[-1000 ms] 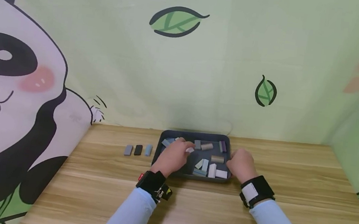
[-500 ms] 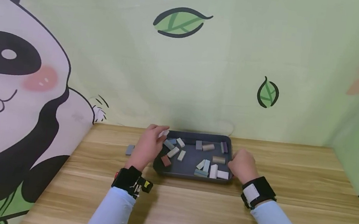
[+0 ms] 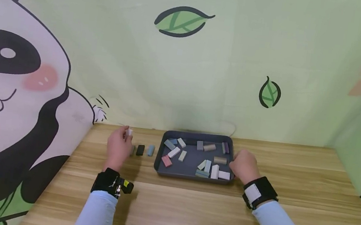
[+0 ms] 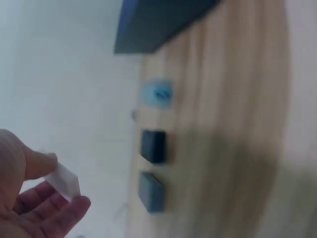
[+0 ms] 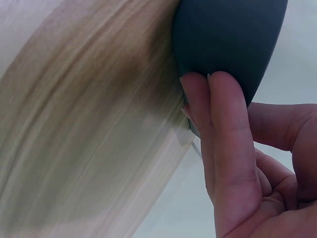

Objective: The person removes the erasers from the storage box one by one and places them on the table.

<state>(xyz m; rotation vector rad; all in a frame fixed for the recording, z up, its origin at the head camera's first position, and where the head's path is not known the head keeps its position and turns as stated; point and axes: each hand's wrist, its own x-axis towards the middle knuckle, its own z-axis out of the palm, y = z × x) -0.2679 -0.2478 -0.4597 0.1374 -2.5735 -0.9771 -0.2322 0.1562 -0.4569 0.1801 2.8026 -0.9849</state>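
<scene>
Small blocks lay scattered in the dark tray (image 3: 188,168), including a pink block (image 3: 166,160) at eight o'clock and two white blocks (image 3: 215,172) towards four. Beyond nine o'clock, a light-blue block (image 3: 150,150), a black block (image 3: 140,150) and a grey block (image 4: 151,192) lined the table (image 3: 168,208). At the row's far end, the left hand (image 3: 118,148) pinched a white piece (image 3: 129,132), partly hiding the grey block. The right hand (image 3: 244,166) pinched the tray's three-o'clock wall, thumb tip hidden. The left wrist view was blurred, cutting off the tray.
</scene>
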